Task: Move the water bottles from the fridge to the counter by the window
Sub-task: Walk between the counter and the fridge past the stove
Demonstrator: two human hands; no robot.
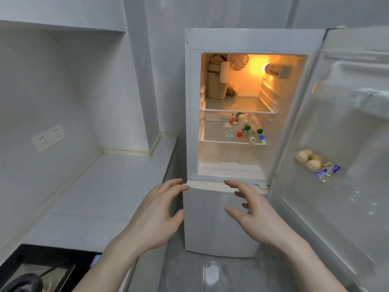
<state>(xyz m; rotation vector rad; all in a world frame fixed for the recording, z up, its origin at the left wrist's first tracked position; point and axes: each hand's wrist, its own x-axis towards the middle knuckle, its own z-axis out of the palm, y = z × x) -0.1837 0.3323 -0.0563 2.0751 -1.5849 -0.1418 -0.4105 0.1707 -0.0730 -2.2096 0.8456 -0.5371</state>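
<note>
The small clear plastic water bottles (242, 129) with red, green, blue and white caps are seen lying on their sides on the lower glass shelf (212, 135) of the open white fridge (219, 218), bunched toward its right front corner. Both the left hand (155, 218) and the right hand (255, 213) are held out low before the fridge, fingers (172, 186) spread wide, with nothing held. The bottles are likely light, smooth, a bit slippery and easily rolled. Each is best taken around its middle

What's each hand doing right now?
Left hand: open, fingers spread, holding nothing.
Right hand: open, fingers spread, holding nothing.
</note>
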